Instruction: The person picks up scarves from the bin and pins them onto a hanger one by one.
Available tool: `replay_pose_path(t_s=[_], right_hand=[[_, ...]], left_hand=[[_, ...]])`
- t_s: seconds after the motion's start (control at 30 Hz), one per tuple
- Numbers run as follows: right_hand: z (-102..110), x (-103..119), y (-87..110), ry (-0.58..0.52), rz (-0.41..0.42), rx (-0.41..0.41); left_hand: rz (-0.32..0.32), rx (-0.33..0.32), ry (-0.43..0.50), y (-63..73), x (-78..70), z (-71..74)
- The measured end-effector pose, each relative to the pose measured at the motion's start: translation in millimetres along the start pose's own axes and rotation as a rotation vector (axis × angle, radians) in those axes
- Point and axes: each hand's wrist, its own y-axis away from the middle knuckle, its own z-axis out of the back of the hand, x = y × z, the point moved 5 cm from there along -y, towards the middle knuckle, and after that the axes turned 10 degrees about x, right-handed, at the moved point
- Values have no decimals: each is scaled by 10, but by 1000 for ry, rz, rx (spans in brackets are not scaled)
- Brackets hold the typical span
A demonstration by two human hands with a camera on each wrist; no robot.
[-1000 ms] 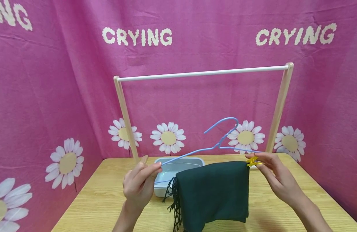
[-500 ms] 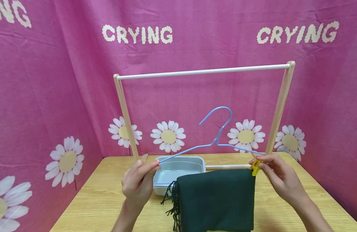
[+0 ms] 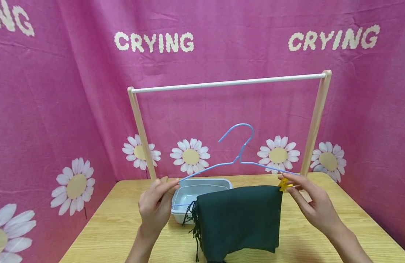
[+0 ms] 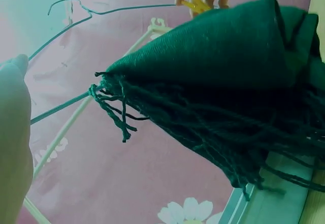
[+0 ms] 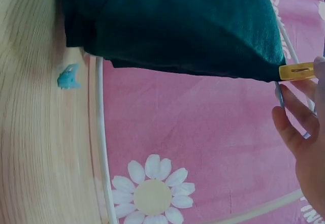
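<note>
My left hand [image 3: 156, 206] grips the left end of a blue clothes hanger [image 3: 218, 165], whose hook points up. A dark green scarf [image 3: 240, 219] with a fringe on its left side is draped, folded, over the hanger's lower bar. At the scarf's top right corner sits a yellow clothespin [image 3: 283, 185], pinched between the thumb and fingers of my right hand [image 3: 312, 204]. In the right wrist view the clothespin [image 5: 297, 71] is on the edge of the scarf [image 5: 188, 31]. The left wrist view shows the fringe [image 4: 119, 102] close to my left hand [image 4: 12, 137].
Behind the hands stands a rack with a white rod [image 3: 228, 83] and wooden posts [image 3: 315, 120]. A grey-white basin [image 3: 202, 181] rests on the wooden table [image 3: 103, 219], partly behind the scarf. A small blue clip [image 5: 68, 76] lies on the table. Pink cloth [image 3: 222, 113] surrounds it.
The hanger's hook has shifted left and stands more upright. The scarf and clothespin dipped, then rose a little and moved left. Both hands keep their hold.
</note>
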Motion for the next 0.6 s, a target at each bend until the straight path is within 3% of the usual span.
replay_pose_path(t_s=[0.1, 0.2, 0.3, 0.47, 0.6], right_hand=[[-6, -1, 0, 8, -19, 3], [-6, 0, 8, 6, -61, 27], [5, 25, 5, -33, -50, 31], [56, 43, 17, -154, -50, -22], [66, 47, 5, -99, -76, -65]], left_hand=[[3, -11, -7, 11, 23, 19], [-29, -31, -27, -9, -1, 22], [-57, -52, -50, -33, -53, 27], [-89, -76, -35, -92, -136, 39], [-107, -99, -13, -121, -159, 47]])
